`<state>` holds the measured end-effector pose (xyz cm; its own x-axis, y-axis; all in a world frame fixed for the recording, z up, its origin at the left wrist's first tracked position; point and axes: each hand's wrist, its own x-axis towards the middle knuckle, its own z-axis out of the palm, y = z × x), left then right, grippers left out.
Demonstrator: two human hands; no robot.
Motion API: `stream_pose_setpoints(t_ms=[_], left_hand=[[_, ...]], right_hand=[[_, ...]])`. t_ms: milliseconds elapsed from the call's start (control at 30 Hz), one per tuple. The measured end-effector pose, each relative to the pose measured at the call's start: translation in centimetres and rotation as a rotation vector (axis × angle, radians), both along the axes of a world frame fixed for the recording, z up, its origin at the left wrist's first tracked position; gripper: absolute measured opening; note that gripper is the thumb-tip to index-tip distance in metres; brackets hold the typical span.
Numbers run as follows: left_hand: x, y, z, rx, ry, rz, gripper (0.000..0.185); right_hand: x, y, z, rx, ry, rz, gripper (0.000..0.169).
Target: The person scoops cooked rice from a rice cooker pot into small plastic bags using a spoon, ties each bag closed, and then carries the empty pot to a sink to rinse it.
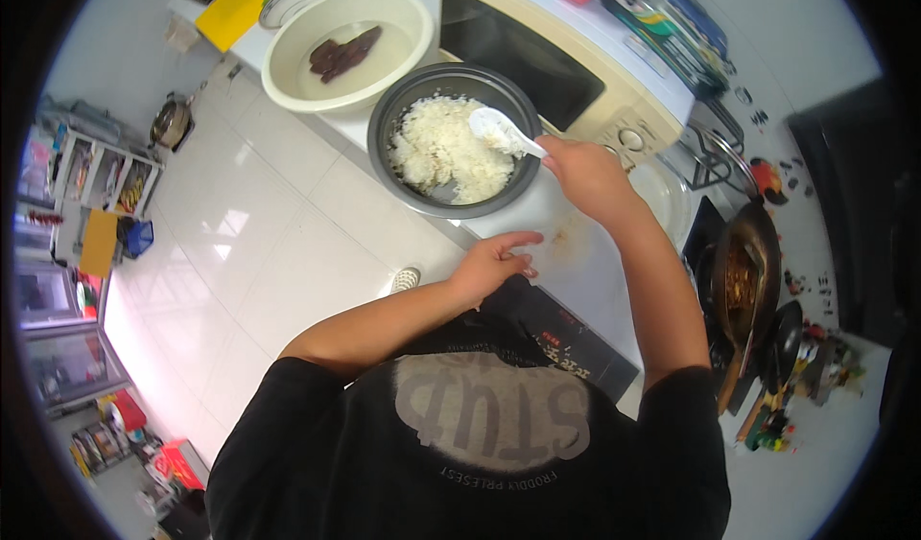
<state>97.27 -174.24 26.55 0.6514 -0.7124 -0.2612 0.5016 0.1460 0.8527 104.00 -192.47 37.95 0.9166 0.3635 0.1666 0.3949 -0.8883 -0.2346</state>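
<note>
My right hand [586,173] grips the handle of a white rice paddle [496,126], whose blade is over the right part of a dark grey rice cooker pot [383,169]. Grains of rice stick to the blade. White cooked rice [439,137] fills much of the pot, and a bare patch of the bottom shows near the front. My left hand [493,265] is held below the pot in the picture, apart from it, fingers spread and holding nothing. Beneath it is the white countertop [597,281], where a few brownish marks show.
Left of the pot stands a cream basin [277,83] with cloudy liquid and dark red meat [345,54]. Behind the pot is a cream microwave oven [522,54]. A wok [766,252] with food stands at right, near a clear glass dish [665,195]. A yellow board [237,9] lies far left.
</note>
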Motion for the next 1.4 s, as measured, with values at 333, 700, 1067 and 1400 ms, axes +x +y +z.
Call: stream_pose_setpoints(t_ms=[333, 700, 1067, 1400], left_hand=[[2.2, 1.5, -0.8, 0.02, -0.058, -0.184, 0.033], [6.0, 1.6, -4.9, -0.068, 0.168, -0.419, 0.036], [6.8, 1.1, -3.4, -0.11, 0.553, -0.354, 0.081], [6.8, 0.3, -2.8, -0.03, 0.562, -0.236, 0.079]], right_hand=[[12.4, 5.8, -2.2, -0.763, 0.188, 0.365, 0.014], [17.5, 7.8, -4.3, -0.988, 0.372, 0.44, 0.019], [19.0, 6.6, -6.4, -0.892, 0.584, 0.4, 0.025], [18.3, 5.1, -8.4, -0.697, 0.581, 0.428, 0.026]])
